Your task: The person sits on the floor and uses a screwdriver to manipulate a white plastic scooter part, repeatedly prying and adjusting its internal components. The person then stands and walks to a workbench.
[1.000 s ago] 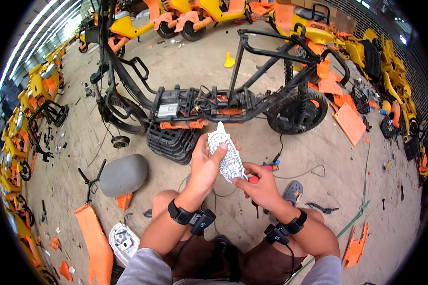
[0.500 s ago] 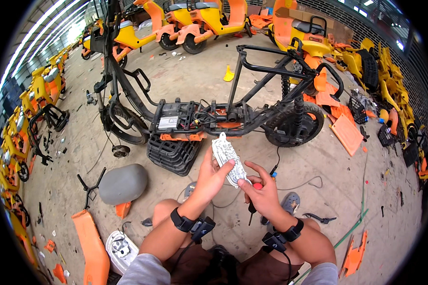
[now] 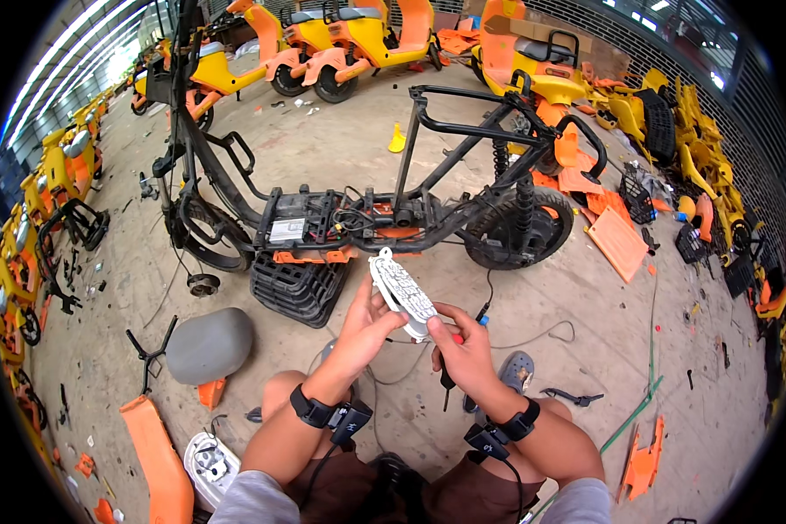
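Note:
An elongated white lamp-like housing with a ribbed, patterned face is held in front of me, tilted. A pale lower layer shows along its near-left side. My left hand is closed around its left edge, thumb pressed on the lower part. My right hand pinches its lower right end with thumb and fingers. A screwdriver with a dark and red handle is also tucked in the right hand, its thin shaft pointing down. Just beyond stands a stripped black scooter frame with wheels.
A black crate lies under the frame. To my left are a grey rounded seat, an orange panel and a white shell. A cable crosses the floor at right. Yellow-orange scooters stand behind.
The white housing has turned in my hands; its lower layer now shows along the side. My left thumb has come down off its face. The whole view has shifted slightly, moving the scene left.

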Action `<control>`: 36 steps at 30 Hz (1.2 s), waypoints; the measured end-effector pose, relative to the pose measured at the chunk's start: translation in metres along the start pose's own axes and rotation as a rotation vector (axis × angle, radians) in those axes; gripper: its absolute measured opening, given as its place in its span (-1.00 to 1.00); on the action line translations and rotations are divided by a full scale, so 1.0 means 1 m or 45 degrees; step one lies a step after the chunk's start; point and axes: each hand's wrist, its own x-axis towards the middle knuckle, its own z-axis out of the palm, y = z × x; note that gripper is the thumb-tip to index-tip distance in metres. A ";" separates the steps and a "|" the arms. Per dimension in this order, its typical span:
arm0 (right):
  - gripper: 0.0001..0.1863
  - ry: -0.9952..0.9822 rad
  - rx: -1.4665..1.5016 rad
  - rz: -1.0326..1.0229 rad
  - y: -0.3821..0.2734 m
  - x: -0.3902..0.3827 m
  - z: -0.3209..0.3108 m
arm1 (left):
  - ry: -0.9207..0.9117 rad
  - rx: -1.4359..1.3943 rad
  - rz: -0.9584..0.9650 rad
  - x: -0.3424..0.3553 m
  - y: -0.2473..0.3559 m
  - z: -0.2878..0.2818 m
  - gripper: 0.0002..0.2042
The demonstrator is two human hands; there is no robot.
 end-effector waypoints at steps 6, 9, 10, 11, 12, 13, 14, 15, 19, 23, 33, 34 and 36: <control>-0.47 0.001 0.001 0.013 -0.001 0.000 0.001 | 0.016 0.147 0.085 0.001 -0.008 0.001 -0.16; -0.47 0.000 -0.013 -0.019 0.006 0.001 0.000 | 0.073 0.153 0.096 0.000 -0.010 0.004 -0.14; -0.47 -0.003 -0.019 -0.015 0.006 0.001 0.000 | 0.054 0.159 0.078 0.001 -0.009 0.003 -0.11; -0.47 -0.005 -0.025 -0.012 0.005 0.001 -0.002 | 0.035 0.165 0.061 0.003 -0.009 0.003 -0.08; -0.48 -0.030 -0.048 0.026 -0.006 -0.001 -0.001 | 0.048 0.179 0.078 0.002 -0.009 0.001 -0.10; -0.48 -0.035 -0.048 0.030 -0.005 -0.001 -0.001 | 0.050 0.181 0.087 0.002 -0.009 0.001 -0.11; -0.49 -0.041 -0.047 0.034 -0.004 -0.001 -0.002 | 0.053 0.182 0.096 0.002 -0.009 0.001 -0.12; -0.49 -0.047 -0.050 0.036 -0.005 -0.001 -0.003 | 0.055 0.182 0.108 0.003 -0.009 0.003 -0.13; -0.45 -0.087 -0.071 0.007 -0.006 -0.001 -0.008 | 0.074 0.187 0.103 0.003 -0.007 0.008 -0.18; -0.44 -0.046 -0.242 -0.042 -0.011 0.001 -0.008 | 0.098 0.175 0.123 0.003 -0.007 0.005 -0.16; -0.54 0.103 -0.717 -0.421 -0.017 -0.005 -0.012 | 0.091 0.318 0.138 -0.004 0.001 0.013 -0.03; -0.56 0.113 -0.705 -0.501 -0.015 -0.003 -0.013 | 0.089 0.326 0.135 -0.003 -0.002 0.013 -0.05; -0.62 0.127 -0.647 -0.558 -0.015 -0.003 -0.012 | 0.022 0.260 0.078 -0.003 -0.002 0.011 -0.07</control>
